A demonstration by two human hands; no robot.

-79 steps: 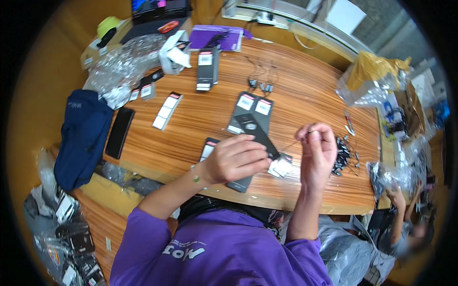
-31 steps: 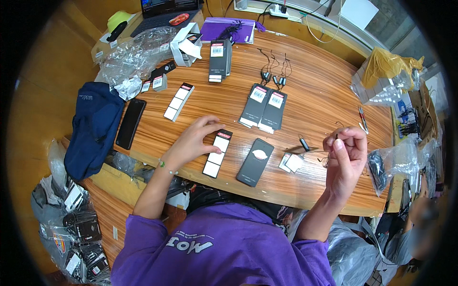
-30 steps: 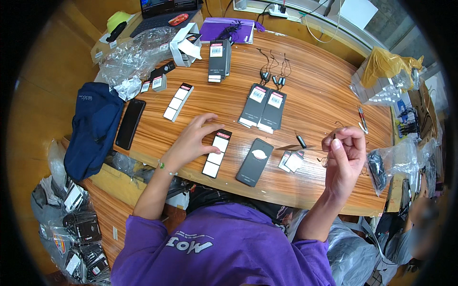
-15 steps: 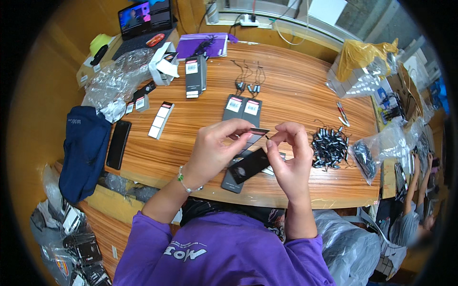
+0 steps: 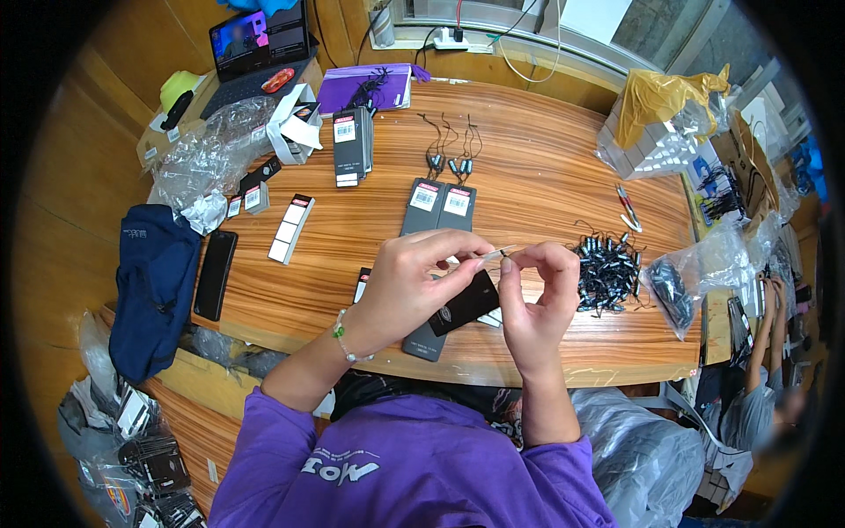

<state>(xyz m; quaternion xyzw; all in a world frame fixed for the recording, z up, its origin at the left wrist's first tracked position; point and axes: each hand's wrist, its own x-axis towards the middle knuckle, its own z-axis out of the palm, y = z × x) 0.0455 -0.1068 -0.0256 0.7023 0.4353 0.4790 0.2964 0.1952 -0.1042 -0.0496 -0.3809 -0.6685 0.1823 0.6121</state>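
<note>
My left hand pinches a thin hang tag between thumb and fingers, seen nearly edge-on. Close against its edge, my right hand is closed in a pinch on a small dark bit that looks like a cord end. Below both hands is a black card; whether it hangs or lies on the table I cannot tell. A grey tag shows partly under it. Beyond my hands lie two grey tags with white labels and black cords. At the right sits a pile of black cords.
A stack of grey tags stands near a purple pouch. To the left are a label strip, a phone and a navy cloth bag. Small pliers and a plastic-covered box are at the right. A co-worker's arms show far right.
The tag in my left hand has turned from tilted to nearly edge-on, and my fingertips have come closer together. The black card has shifted slightly right. The whole view has shifted a little.
</note>
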